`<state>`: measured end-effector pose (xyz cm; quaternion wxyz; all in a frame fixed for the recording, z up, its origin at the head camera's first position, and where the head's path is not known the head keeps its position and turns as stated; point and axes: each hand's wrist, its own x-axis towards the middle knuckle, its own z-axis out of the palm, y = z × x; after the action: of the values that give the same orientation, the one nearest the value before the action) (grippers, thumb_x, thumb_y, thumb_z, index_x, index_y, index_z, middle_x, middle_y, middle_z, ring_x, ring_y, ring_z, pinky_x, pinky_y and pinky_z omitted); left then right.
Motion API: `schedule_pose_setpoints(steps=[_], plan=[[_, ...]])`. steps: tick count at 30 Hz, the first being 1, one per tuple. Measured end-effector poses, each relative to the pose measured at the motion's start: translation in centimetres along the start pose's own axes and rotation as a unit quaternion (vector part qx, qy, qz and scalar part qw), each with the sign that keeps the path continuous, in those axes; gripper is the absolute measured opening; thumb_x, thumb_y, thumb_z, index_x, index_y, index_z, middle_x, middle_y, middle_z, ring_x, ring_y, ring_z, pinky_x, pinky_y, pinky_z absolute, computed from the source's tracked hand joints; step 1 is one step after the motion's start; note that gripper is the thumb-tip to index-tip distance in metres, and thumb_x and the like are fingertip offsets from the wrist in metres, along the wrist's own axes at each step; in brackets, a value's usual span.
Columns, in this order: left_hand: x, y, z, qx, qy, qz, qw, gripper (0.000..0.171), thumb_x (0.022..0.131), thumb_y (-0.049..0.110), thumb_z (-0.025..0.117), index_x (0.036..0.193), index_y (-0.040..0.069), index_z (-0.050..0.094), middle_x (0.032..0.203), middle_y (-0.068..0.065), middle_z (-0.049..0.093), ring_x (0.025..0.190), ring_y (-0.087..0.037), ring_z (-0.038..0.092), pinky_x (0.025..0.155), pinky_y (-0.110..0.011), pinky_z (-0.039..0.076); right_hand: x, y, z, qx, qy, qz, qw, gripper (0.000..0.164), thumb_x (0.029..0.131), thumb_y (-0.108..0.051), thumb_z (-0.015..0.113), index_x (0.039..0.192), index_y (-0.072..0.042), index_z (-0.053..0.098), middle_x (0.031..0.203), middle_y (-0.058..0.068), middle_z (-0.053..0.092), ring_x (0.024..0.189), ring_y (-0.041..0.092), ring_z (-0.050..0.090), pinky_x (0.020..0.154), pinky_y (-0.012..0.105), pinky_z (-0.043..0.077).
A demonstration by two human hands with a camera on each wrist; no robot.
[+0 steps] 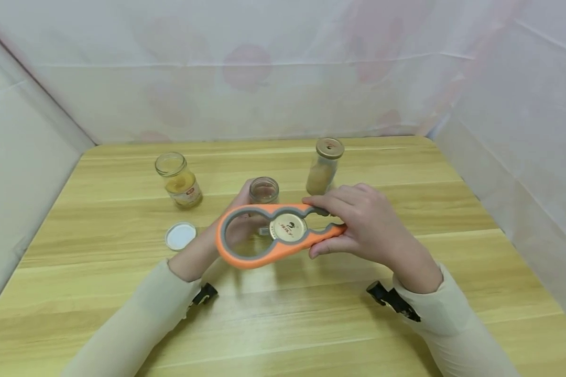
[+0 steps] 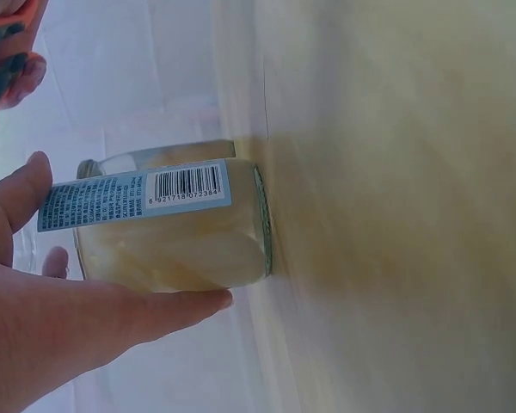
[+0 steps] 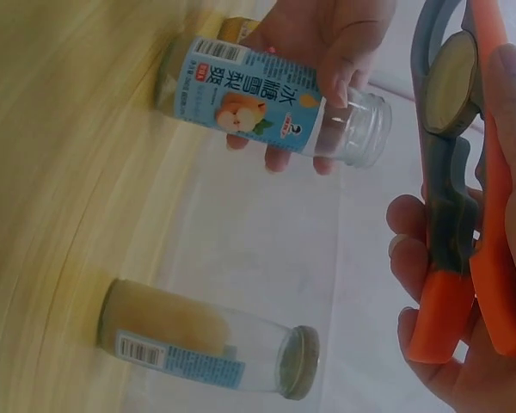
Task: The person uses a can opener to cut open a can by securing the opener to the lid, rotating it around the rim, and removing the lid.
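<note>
My left hand (image 1: pixel 239 201) grips an uncapped glass jar (image 1: pixel 264 191) with its fingers round one side and thumb on the other. The jar's blue label (image 3: pixel 249 112) shows pears and faces the right wrist camera; its base is at the tabletop. In my right hand (image 1: pixel 365 225), thumb and fingers hold the two handles of an orange and grey jar opener (image 1: pixel 252 262). A gold lid (image 1: pixel 287 228) sits between the opener's scalloped arms, raised in front of the jar. In the head view the opener overlaps the jar's lower part and some of my left hand.
A capped tall jar (image 1: pixel 322 173) with pale contents stands behind my right hand. To the left, an uncapped jar (image 1: pixel 183 188) with yellow contents stands near a white lid (image 1: pixel 181 236) lying on the wooden table (image 1: pixel 273 335). Pale curtains (image 1: pixel 283 94) surround the table's back and sides.
</note>
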<state>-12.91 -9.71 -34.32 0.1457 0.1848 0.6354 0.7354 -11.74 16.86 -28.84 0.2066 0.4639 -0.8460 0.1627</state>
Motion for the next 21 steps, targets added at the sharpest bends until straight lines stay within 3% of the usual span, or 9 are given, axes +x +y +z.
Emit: schedule_pose_setpoints(steps=[3,6,9,11,15,21], plan=[[0.1,0.0,-0.6,-0.01,-0.001,0.008,0.9999,0.071,0.083,-0.005,0.068,0.141,-0.002,0.028,0.141,-0.022,0.036,0.129,-0.032,0.039,0.104,-0.038,0.042,-0.1,0.1,0.0,-0.002,-0.007,0.003,1.0,0.083,0.068,-0.078,0.066,0.124,-0.018,0.069,0.089,-0.009,0.068,0.074,0.009,0.057,0.068,0.034,0.046],[0.2,-0.4,-1.5,0.005,-0.022,0.029,0.9993,0.089,0.08,0.025,0.083,0.144,-0.003,0.026,0.144,-0.029,0.034,0.127,-0.034,0.042,0.104,-0.036,0.043,0.0,0.2,0.0,-0.001,-0.01,0.003,1.0,0.083,0.066,-0.078,0.068,0.124,-0.018,0.069,0.089,-0.009,0.068,0.074,0.008,0.057,0.067,0.034,0.045],[0.3,-0.9,-2.2,0.063,-0.03,0.055,0.996,0.101,0.076,0.048,0.084,0.145,-0.001,0.027,0.143,-0.028,0.038,0.123,-0.03,0.046,0.106,-0.037,0.041,-0.1,0.1,0.1,0.002,-0.009,0.003,1.0,0.082,0.066,-0.078,0.068,0.123,-0.019,0.07,0.089,-0.009,0.068,0.074,0.008,0.057,0.067,0.034,0.045],[0.6,-1.1,-2.5,0.095,-0.021,0.06,0.9935,0.087,0.084,0.038,0.08,0.145,0.001,0.029,0.14,-0.025,0.042,0.121,-0.029,0.049,0.106,-0.041,0.041,-0.1,0.1,0.1,0.005,-0.009,0.002,1.0,0.082,0.066,-0.078,0.068,0.123,-0.019,0.07,0.09,-0.01,0.069,0.075,0.008,0.058,0.067,0.034,0.045],[1.3,-1.1,-2.8,0.116,0.005,0.032,0.9927,0.064,0.092,0.007,0.069,0.144,0.007,0.032,0.138,-0.017,0.046,0.121,-0.03,0.05,0.106,-0.048,0.041,0.0,0.0,0.2,0.01,-0.009,-0.001,1.0,0.082,0.066,-0.078,0.068,0.123,-0.019,0.07,0.093,-0.011,0.069,0.075,0.007,0.058,0.067,0.033,0.045],[2.0,-0.9,-3.0,0.099,0.011,-0.003,0.995,0.064,0.093,0.006,0.067,0.145,0.013,0.03,0.14,-0.02,0.044,0.12,-0.031,0.049,0.103,-0.048,0.042,0.0,0.0,0.3,0.013,-0.004,-0.003,1.0,0.082,0.062,-0.073,0.074,0.123,-0.019,0.07,0.094,-0.01,0.071,0.076,0.007,0.059,0.066,0.033,0.045]])
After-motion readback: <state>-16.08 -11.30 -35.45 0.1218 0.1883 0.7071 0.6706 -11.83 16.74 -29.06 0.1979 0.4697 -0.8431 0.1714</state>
